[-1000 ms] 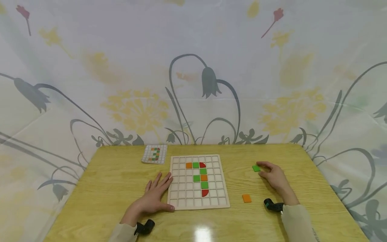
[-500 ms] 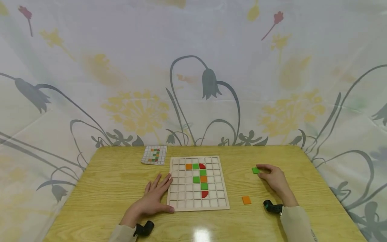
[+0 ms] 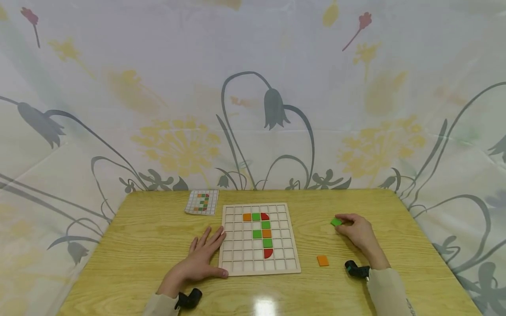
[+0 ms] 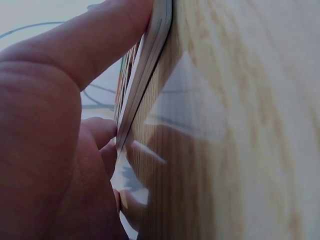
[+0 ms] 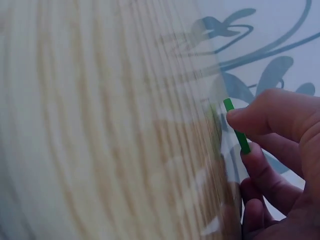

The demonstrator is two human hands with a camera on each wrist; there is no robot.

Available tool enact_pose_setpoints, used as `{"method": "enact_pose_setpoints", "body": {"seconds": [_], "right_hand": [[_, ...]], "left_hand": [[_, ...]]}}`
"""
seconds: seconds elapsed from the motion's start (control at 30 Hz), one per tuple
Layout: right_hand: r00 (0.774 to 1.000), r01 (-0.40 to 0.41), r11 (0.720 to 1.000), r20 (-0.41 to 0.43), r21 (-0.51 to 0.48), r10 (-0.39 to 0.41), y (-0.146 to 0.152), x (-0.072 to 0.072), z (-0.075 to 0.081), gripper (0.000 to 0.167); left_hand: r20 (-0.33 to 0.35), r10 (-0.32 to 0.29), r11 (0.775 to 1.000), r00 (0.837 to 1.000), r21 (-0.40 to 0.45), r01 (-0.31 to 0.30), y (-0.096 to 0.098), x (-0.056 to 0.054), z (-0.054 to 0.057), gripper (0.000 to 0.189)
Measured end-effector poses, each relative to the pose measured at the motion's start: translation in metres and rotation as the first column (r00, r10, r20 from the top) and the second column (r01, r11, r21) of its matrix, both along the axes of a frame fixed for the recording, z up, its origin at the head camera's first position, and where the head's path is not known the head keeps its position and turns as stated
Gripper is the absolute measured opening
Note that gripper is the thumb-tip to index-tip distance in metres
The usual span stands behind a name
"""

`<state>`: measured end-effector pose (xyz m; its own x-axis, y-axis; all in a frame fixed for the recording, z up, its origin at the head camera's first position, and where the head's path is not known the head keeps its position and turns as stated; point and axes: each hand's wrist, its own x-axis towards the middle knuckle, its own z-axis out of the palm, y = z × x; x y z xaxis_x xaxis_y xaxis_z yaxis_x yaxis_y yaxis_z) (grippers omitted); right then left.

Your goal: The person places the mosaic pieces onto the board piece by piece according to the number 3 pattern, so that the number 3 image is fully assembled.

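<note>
At the right of the head view, my right hand (image 3: 357, 232) pinches a green square tile (image 3: 336, 222) between thumb and fingers. The right wrist view shows this tile (image 5: 237, 125) edge-on, tilted and a little off the table. My left hand (image 3: 200, 259) lies with fingers spread against the left edge of a wooden grid board (image 3: 293, 245), its thumb at the near left corner. On the board, orange and green square tiles and two red quarter-round tiles (image 3: 268, 253) sit in cells. An orange square tile (image 3: 323, 260) lies on the table between board and right hand.
A paper card (image 3: 190, 204) printed with a coloured grid pattern lies behind the board on the left. The wooden table (image 3: 150, 237) ends at the back against a flower-printed cloth (image 3: 253, 52). Black wrist devices (image 3: 189, 298) are worn on both arms.
The green tile has turned slightly in my right hand's fingers and shifted a little closer to them. My left hand stays in place on the board's edge.
</note>
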<state>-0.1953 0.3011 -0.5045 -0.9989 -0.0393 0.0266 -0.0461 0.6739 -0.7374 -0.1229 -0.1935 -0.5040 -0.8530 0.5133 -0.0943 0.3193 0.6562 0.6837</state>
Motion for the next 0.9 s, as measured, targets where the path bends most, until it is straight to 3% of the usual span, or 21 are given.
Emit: {"method": "enact_pose_setpoints", "body": {"seconds": [0.33, 0.57, 0.9], "right_hand": [[0.999, -0.012, 0.998, 0.048, -0.055, 0.014, 0.001, 0.002, 0.006, 0.045], [0.998, -0.058, 0.998, 0.012, -0.009, 0.058, -0.009, 0.002, 0.010, 0.040], [0.991, -0.124, 0.992, -0.052, -0.026, 0.122, -0.032, 0.002, 0.012, 0.033]], "left_hand": [[0.021, 0.002, 1.000, 1.000, -0.015, -0.002, 0.002, 0.001, 0.006, 0.106], [0.025, 0.004, 1.000, 1.000, -0.028, -0.003, 0.001, -0.001, 0.004, 0.106], [0.035, 0.005, 0.999, 0.999, -0.037, -0.004, 0.001, -0.001, 0.003, 0.106]]}}
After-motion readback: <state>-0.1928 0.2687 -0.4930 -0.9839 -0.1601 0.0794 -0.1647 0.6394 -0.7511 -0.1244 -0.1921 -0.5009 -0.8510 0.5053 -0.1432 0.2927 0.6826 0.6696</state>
